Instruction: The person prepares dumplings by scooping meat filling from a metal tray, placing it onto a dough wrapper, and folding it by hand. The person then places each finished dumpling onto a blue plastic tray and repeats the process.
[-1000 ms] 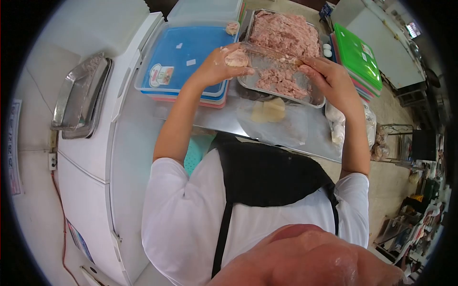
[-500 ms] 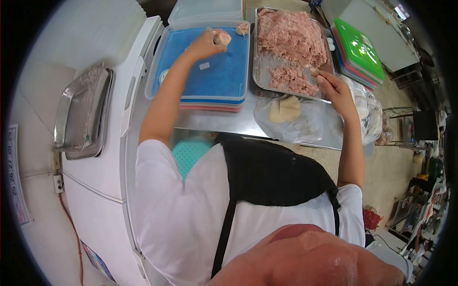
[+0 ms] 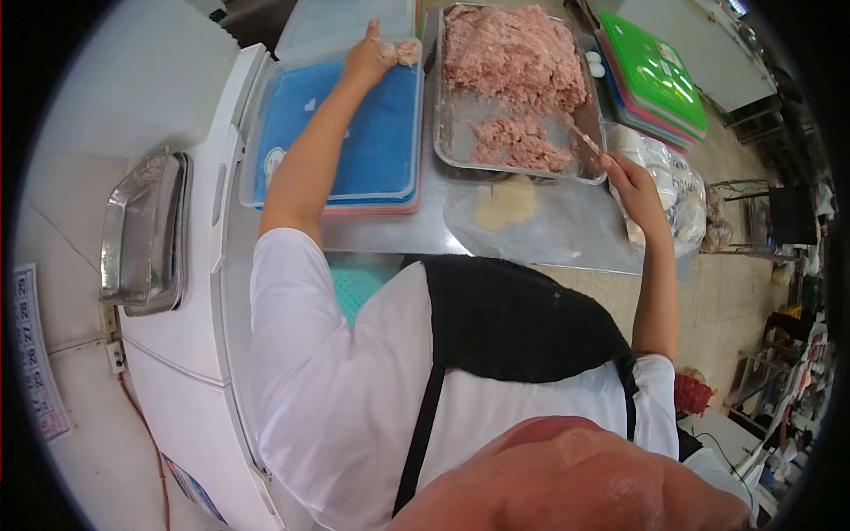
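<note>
My left hand [image 3: 362,65] is over the far right corner of a blue-based plastic tray [image 3: 372,133], one finger stretched out away from me. Beside its fingers sits a small meat-filled dumpling [image 3: 388,54], close against another dumpling [image 3: 408,52]. My right hand [image 3: 632,180] grips a thin, flat spatula [image 3: 584,142] whose tip reaches into the metal tray [image 3: 453,152]. In that tray lie a big mound of ground meat [image 3: 518,53] and a smaller portion nearer me. A round dough wrapper [image 3: 506,203] rests on a clear plastic sheet on the table.
Stacked lids with a green one on top [image 3: 653,75] stand at the right, beside a plastic bag of white rounds [image 3: 666,181]. Two white eggs [image 3: 595,65] lie by the metal tray. A white freezer [image 3: 181,363] flanks my left, with metal pans [image 3: 146,239] beyond it.
My left hand has moved the dumpling away from me, beside the other one, and loosened its fingers. My right hand has drawn the spatula slightly back toward the tray's corner. The view has shifted.
</note>
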The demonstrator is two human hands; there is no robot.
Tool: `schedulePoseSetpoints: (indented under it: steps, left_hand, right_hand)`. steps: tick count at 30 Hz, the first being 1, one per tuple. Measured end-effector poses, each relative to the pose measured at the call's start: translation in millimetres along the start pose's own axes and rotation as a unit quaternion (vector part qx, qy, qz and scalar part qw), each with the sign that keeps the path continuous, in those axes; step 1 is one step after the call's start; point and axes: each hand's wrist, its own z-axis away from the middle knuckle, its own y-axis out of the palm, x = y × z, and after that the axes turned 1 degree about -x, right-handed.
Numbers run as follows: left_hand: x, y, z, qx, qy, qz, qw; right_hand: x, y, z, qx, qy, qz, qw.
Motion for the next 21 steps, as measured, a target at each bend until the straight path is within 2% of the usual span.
schedulePoseSetpoints:
  steps: [2, 5, 8, 9, 11, 12, 14, 16, 18, 19, 20, 21]
  left_hand:
    - [-9, 8, 1, -0.023, 0.006, -0.041, 0.999]
    - [15, 37, -14, -0.017, 0.017, -0.067, 0.997]
    - [-23, -8, 16, 0.056, 0.003, -0.127, 0.99]
    - [-14, -3, 20, 0.019, 0.026, -0.164, 0.986]
    - [-54, -26, 47, -0.048, 0.115, -0.112, 0.986]
    - [-83, -42, 66, -0.081, 0.158, -0.087, 0.98]
    - [-150, -58, 110, -0.031, 0.104, 0.154, 0.982]
    - [-190, -42, 158, 0.048, 0.063, 0.208, 0.975]
    - [-209, 1, 194, 0.142, 0.015, 0.271, 0.952]
    - [-210, 31, 208, 0.17, 0.008, 0.281, 0.945]
    - [-208, 60, 220, 0.198, 0.002, 0.289, 0.937]
    - [-200, 93, 234, 0.181, 0.057, 0.238, 0.952]
  right_hand:
    - [-6, -4, -15, 0.02, -0.002, 0.049, 0.999]
    - [-34, -8, -56, 0.077, -0.1, 0.274, 0.953]
    - [-55, 5, -91, 0.104, -0.144, 0.425, 0.888]
    - [-64, 15, -89, 0.098, -0.201, 0.428, 0.876]
    - [-82, 39, -81, 0.085, -0.315, 0.426, 0.844]
    - [-78, 37, -75, 0.104, -0.32, 0.424, 0.841]
    - [-64, 20, -67, 0.14, -0.331, 0.421, 0.832]
    - [-68, 2, -88, 0.127, -0.311, 0.425, 0.84]
    - [-69, -9, -105, 0.091, -0.319, 0.409, 0.85]
    - [-74, -11, -102, 0.127, -0.326, 0.412, 0.842]
    - [-82, -6, -93, 0.132, -0.335, 0.382, 0.851]
    - [-93, 2, -77, 0.137, -0.345, 0.352, 0.859]
